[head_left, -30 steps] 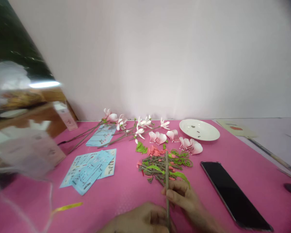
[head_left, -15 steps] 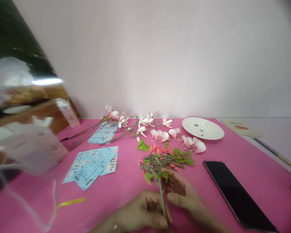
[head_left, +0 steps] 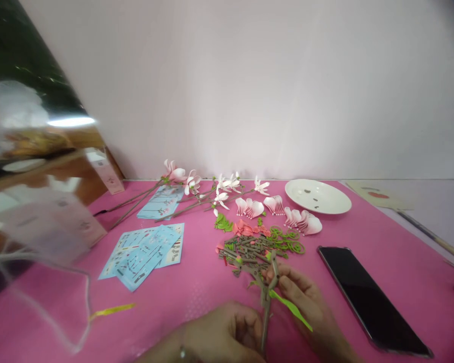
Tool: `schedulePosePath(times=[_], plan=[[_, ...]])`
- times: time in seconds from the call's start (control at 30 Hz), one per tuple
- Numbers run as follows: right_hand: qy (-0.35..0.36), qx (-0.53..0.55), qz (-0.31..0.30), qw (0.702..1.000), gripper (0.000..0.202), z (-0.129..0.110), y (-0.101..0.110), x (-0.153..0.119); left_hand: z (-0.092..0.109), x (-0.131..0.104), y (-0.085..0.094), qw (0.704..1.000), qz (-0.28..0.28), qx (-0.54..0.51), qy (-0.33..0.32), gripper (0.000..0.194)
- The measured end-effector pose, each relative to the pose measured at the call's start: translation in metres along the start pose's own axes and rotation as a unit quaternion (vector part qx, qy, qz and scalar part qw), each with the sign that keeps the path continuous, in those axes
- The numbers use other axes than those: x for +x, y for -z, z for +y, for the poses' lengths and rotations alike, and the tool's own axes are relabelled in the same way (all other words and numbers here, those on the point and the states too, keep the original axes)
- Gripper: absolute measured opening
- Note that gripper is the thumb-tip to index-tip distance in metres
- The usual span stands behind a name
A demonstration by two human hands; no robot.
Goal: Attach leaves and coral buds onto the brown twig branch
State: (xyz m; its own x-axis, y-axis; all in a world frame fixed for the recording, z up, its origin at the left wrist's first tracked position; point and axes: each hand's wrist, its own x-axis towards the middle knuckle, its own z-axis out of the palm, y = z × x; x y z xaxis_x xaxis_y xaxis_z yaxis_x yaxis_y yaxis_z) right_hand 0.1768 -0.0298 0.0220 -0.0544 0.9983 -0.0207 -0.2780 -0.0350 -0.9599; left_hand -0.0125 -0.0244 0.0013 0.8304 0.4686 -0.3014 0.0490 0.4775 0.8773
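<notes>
Branch [head_left: 266, 316] now nearer upright

Matt and glossy surfaces in plastic, paper and card
Branch [head_left: 265, 322], loose stem pieces [head_left: 249, 249] and pink petals [head_left: 310, 224], matt and plastic-looking; white plate [head_left: 329, 197], smooth and glossy; phone [head_left: 371, 297], smooth, glass-like face; blue leaflets [head_left: 147, 257], thin paper; cartons [head_left: 108, 174], pale folded card; bag [head_left: 17, 106], translucent plastic, blurred; pink tabletop [head_left: 155, 312], smooth, faintly glossy; wall [head_left: 227, 91], smooth, matt
</notes>
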Motion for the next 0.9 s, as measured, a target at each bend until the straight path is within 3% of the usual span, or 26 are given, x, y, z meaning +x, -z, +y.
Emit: schedulePosePath(times=[0.13, 0.33, 0.73, 0.9], plan=[[-0.021, 0.009, -0.016, 1.000, 0.029, -0.004, 0.000, -0.002, -0.002, 0.001, 0.001, 1.000, -0.017, -0.016, -0.012, 0.038], [0.009, -0.008, -0.044, 0.999, 0.035, -0.006, -0.003, -0.001, 0.006, 0.005, -0.001, 0.993, 0.003, -0.068, -0.093, 0.051], [0.043, -0.026, -0.052, 0.997, 0.032, -0.004, -0.004, -0.005, -0.001, 0.008, -0.004, 0.986, -0.034, -0.115, -0.112, 0.047], [-0.047, 0.015, -0.047, 0.998, 0.031, -0.010, -0.010, -0.007, 0.003, 0.006, -0.010, 0.985, -0.042, -0.117, -0.122, 0.051]])
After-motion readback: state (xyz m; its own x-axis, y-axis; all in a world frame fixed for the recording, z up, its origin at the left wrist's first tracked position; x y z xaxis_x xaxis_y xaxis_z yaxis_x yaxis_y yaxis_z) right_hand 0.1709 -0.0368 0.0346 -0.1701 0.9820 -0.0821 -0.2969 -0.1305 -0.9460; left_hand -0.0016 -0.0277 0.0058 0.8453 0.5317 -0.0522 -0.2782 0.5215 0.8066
